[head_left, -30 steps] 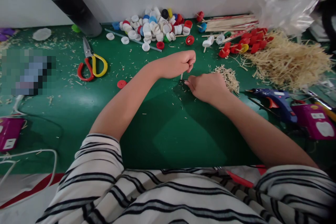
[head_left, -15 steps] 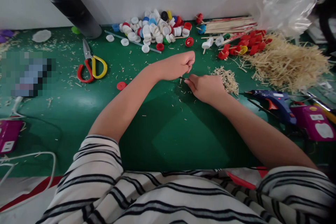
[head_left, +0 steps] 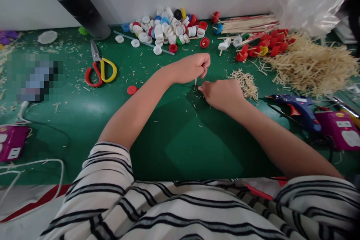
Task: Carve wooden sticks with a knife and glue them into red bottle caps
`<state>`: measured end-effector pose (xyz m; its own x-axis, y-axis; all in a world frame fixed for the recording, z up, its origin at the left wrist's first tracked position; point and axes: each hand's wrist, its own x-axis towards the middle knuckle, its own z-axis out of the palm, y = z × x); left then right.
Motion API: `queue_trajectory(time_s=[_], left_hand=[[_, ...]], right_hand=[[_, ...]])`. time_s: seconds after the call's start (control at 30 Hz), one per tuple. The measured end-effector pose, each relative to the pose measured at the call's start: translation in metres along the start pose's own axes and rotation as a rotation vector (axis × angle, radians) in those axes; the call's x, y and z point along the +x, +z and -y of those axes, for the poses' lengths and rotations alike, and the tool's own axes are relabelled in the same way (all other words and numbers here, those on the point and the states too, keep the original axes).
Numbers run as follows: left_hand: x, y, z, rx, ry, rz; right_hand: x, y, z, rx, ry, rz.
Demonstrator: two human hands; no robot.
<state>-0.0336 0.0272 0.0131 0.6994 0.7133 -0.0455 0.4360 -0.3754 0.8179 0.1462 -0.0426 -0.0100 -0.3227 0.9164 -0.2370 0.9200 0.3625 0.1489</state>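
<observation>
My left hand (head_left: 194, 68) is closed in a fist around a thin wooden stick (head_left: 195, 81), whose pale end points down toward the table. Just to its right, my right hand (head_left: 222, 93) pinches a thin, narrow blade (head_left: 200, 86), mostly hidden by the fingers; its tip is close to the stick's lower end. Small wood shavings lie under both hands. A heap of fine shavings (head_left: 245, 83) rests beside my right hand, and a red bottle cap (head_left: 132, 90) lies left of my left forearm.
Scissors (head_left: 100, 65) and a phone (head_left: 38, 80) lie at left, near a black bottle (head_left: 87, 11). Mixed bottle caps (head_left: 165, 30) are piled at the back. Sticks (head_left: 247, 25), red caps on sticks (head_left: 272, 43), wood fibres (head_left: 315, 63) and a glue gun (head_left: 298, 107) lie at right.
The stick's pale end now shows plainly below my left fist. The right fingers and blade have shifted slightly down from the left hand. The whole view has moved a little.
</observation>
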Motion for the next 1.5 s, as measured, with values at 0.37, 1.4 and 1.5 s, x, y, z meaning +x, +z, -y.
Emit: queue_trajectory(time_s=[0.37, 1.4, 1.5], left_hand=[[-0.001, 0.0, -0.003, -0.031, -0.038, 0.007], [0.001, -0.007, 0.018, -0.08, 0.024, 0.005], [0.001, -0.007, 0.018, -0.096, 0.025, 0.007]], right_hand=[[0.002, 0.006, -0.007, 0.054, 0.033, -0.05], [0.007, 0.004, -0.017, 0.055, -0.015, -0.09], [0.006, 0.005, -0.019, 0.057, -0.022, -0.086]])
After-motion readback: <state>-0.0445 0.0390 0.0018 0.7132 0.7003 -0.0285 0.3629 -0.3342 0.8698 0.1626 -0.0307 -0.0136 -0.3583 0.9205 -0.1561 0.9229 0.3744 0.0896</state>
